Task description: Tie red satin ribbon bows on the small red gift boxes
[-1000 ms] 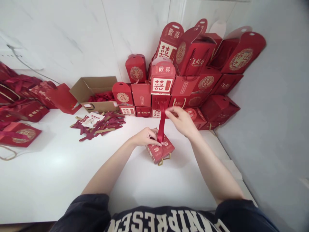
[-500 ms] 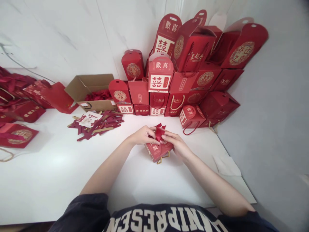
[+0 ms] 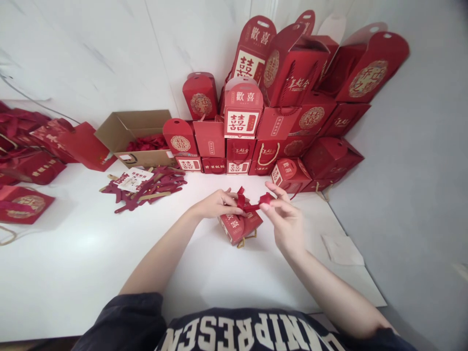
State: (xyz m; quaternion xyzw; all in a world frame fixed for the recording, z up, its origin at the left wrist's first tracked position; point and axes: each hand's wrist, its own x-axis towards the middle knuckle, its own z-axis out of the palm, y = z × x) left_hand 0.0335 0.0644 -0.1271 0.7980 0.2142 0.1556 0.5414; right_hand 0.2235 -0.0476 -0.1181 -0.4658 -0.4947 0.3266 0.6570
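Observation:
A small red gift box (image 3: 237, 229) with gold cord handles sits on the white table in front of me. Red ribbon (image 3: 252, 207) runs across its top, with a loop or tail standing up near the left side. My left hand (image 3: 221, 203) pinches the ribbon at the box's far left edge, its fingertips partly hidden by it. To the right and slightly above the box, my right hand (image 3: 287, 219) grips the other part of the ribbon between thumb and finger, the other fingers raised. A stretch of ribbon spans between the two hands.
Stacked red gift boxes (image 3: 274, 129) line the wall at the back. Left of them stands an open cardboard box (image 3: 144, 157) of red ribbon, with a pile of dark red strips (image 3: 157, 187) before it. More red boxes (image 3: 27, 207) fill the far left; a folded white cloth (image 3: 342, 249) lies right.
My right hand has moved right and away from the box, drawing the ribbon out sideways. The left hand has stayed near the same place on the ribbon.

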